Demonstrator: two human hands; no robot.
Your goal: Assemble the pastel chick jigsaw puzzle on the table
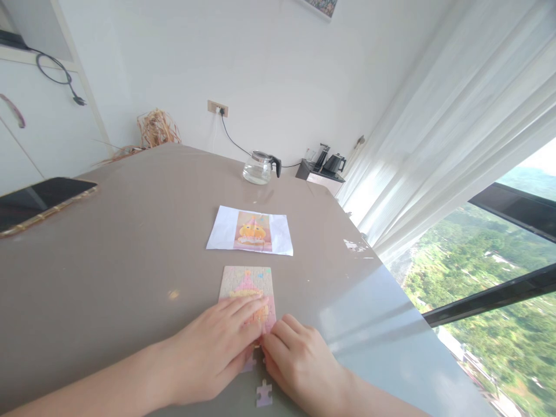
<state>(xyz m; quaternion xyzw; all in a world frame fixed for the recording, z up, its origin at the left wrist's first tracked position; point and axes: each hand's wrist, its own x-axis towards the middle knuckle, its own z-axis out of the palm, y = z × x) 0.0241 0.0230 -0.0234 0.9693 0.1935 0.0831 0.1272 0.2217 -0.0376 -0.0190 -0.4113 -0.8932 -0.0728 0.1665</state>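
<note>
A partly joined jigsaw puzzle (247, 280) in pale pink, yellow and green lies flat on the table. My left hand (217, 339) rests across its middle, fingers stretched out and flat, covering part of the picture. At the puzzle's lower right corner, my right hand (299, 356) is closed, thumb and fingers pinched on a puzzle piece that they mostly hide. One loose lilac puzzle piece (264, 394) lies below, between my hands. Another pale puzzle piece (249, 365) shows partly beside my left thumb.
Beyond the puzzle lies a white sheet (282, 234) with a printed cake-like picture. A glass pot (257, 169) with a black handle stands farther back on the brown table (143, 231). A phone (43, 200) is at the left; a curtain (417, 110) and window are at the right.
</note>
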